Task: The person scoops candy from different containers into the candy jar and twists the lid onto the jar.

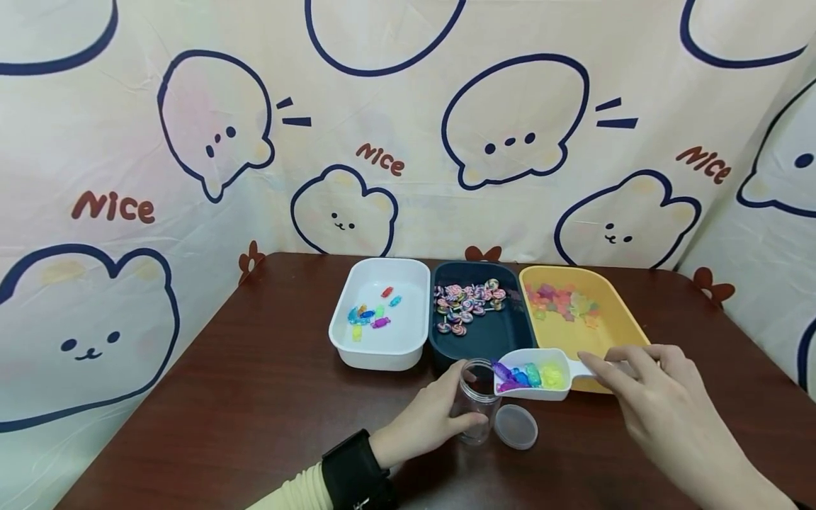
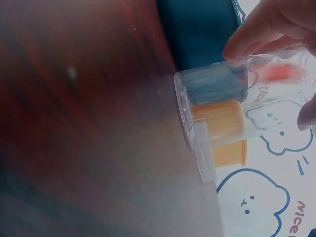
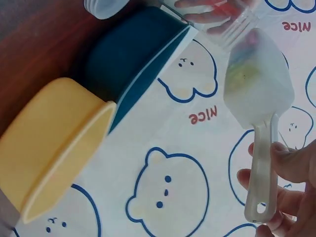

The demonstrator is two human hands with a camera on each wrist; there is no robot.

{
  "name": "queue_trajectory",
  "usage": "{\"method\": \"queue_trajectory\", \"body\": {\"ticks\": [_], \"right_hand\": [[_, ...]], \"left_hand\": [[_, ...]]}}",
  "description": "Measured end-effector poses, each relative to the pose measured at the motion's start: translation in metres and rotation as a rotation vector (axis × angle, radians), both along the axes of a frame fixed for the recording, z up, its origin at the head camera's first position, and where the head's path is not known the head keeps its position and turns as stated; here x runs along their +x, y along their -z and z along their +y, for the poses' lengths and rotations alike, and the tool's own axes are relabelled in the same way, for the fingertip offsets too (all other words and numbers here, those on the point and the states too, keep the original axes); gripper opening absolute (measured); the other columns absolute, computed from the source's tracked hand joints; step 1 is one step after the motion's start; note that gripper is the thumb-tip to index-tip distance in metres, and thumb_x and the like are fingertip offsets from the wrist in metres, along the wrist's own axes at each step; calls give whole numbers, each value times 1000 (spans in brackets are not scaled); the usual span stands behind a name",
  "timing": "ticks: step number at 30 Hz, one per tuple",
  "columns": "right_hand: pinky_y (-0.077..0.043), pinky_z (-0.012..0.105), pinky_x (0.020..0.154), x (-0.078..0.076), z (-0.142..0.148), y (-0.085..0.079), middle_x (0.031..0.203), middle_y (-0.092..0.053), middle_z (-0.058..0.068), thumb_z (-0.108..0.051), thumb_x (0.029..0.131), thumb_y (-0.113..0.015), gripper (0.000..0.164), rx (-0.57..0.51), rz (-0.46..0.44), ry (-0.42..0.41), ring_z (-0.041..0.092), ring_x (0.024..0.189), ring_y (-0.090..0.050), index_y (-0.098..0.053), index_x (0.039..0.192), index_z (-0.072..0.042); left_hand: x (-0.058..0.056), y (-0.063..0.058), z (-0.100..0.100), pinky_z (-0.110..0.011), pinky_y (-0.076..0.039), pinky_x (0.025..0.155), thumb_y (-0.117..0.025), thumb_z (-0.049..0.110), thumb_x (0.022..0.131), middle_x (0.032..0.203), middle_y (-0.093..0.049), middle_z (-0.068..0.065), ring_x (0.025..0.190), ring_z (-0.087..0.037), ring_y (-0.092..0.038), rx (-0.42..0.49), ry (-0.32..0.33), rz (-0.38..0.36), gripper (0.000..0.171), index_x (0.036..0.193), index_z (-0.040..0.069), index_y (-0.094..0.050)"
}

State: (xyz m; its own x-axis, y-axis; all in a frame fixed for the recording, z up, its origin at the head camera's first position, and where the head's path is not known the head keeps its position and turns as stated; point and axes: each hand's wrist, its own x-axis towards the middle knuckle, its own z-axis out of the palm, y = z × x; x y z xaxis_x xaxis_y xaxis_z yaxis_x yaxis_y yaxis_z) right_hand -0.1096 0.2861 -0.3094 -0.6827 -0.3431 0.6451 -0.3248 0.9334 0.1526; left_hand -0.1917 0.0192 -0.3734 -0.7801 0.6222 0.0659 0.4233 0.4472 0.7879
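Observation:
My left hand (image 1: pixel 426 416) grips a clear plastic jar (image 1: pixel 482 405), fingers and thumb on opposite sides of its wall. The jar stands upright on the table with its mouth uncovered. In the left wrist view a red patch shows through the wall near the mouth. My right hand (image 1: pixel 669 397) holds a white scoop (image 3: pixel 261 94) by its handle. Purple, blue, green and yellow candy-shaped pieces (image 1: pixel 530 375) lie in the scoop, whose front edge is right at the jar's rim. Beside the jar's base lies a translucent round lid (image 1: pixel 516 427).
Behind the jar, three bins stand in a row: a white one (image 1: pixel 389 358) with several candy-shaped pieces, a dark blue one (image 1: pixel 510 333) with lollipop-swirl pieces, and a yellow one (image 1: pixel 615 312) with gummy-like pieces. A printed cloth (image 1: pixel 421 212) surrounds the brown table (image 1: pixel 255 397).

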Motion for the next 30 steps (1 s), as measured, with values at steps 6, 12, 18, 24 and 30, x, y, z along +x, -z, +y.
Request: {"method": "queue_trajectory", "body": {"ticks": [6,12,18,24,30], "right_hand": [[-41,55,75,0,-2,-6,96,-66,14,14,57,-84,52,29,-35,27,40,96,-49,-79,102,-12],[-42,56,76,1,-4,-11,95,-66,15,12,56,-89,53,38,-66,43,41,97,-50,-80,102,-12],[-41,58,79,2,-5,-15,98,-65,17,15,55,-88,56,36,-85,60,44,101,-48,-79,103,-11],[-42,59,81,2,-5,-17,97,-65,16,16,54,-87,58,41,-100,58,45,103,-48,-79,105,-12],[-44,55,81,1,-4,-19,95,-65,15,17,53,-88,58,39,-83,31,43,99,-51,-79,103,-11]], "left_hand": [[0,0,0,-40,-51,108,-74,28,96,137,-61,-11,122,-18,-61,-15,6,16,65,148,10,-40],[1,-1,0,-41,-52,107,-74,28,96,137,-61,-13,120,-21,-62,-27,4,5,65,149,10,-40],[1,-1,2,-38,-53,106,-75,26,95,137,-61,-12,120,-19,-62,-22,-1,13,66,148,9,-40],[1,-1,1,-39,-52,107,-74,27,95,138,-61,-13,123,-20,-62,-23,4,4,67,150,8,-39],[1,-2,1,-37,-52,106,-75,26,95,138,-61,-12,123,-19,-62,-20,11,-2,67,149,8,-39]]}}
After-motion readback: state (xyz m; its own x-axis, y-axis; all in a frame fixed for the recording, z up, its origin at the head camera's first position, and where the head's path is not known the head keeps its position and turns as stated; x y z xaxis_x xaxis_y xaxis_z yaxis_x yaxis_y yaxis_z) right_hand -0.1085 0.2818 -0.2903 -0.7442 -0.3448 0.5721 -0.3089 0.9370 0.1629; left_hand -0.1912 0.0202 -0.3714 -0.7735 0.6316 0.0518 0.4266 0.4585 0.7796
